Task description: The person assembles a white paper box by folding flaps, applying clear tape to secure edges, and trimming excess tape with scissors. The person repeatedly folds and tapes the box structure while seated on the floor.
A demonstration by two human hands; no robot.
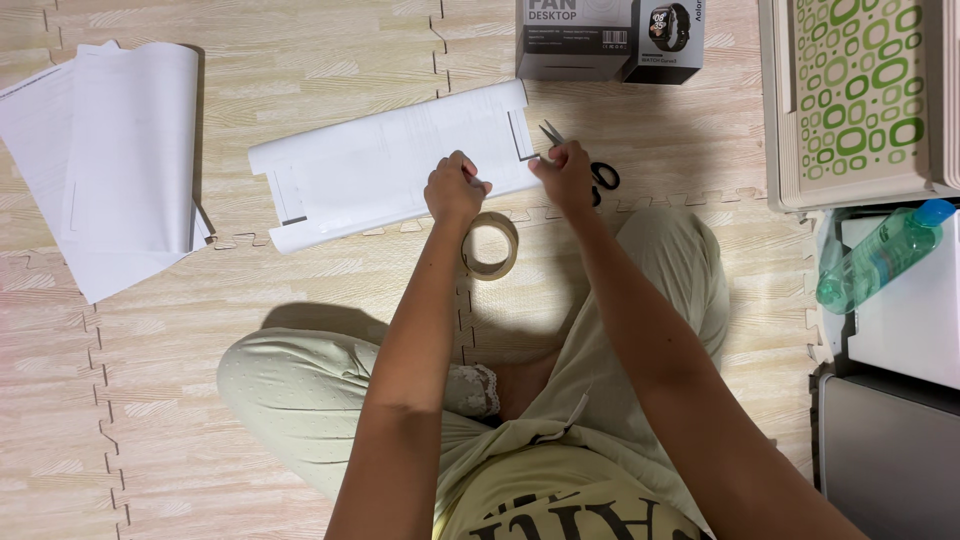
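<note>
White paper — long axis left-right; hands pinning edge

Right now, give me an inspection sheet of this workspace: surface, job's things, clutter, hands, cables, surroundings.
Surface: floor mat of wood-look interlocking tiles; the person sits cross-legged on it.
Job's things: white wrapped box lying flat; scissors at its right end; tape roll just below it.
Clutter: loose white sheets at left; two dark product boxes at top.
Hands: left hand presses on the wrapped box's near edge; right hand at its right end, by the scissors; grip unclear.
Cables: nothing seen.
Surroundings: green-patterned bin, green bottle on a white box, grey lid at right.
</note>
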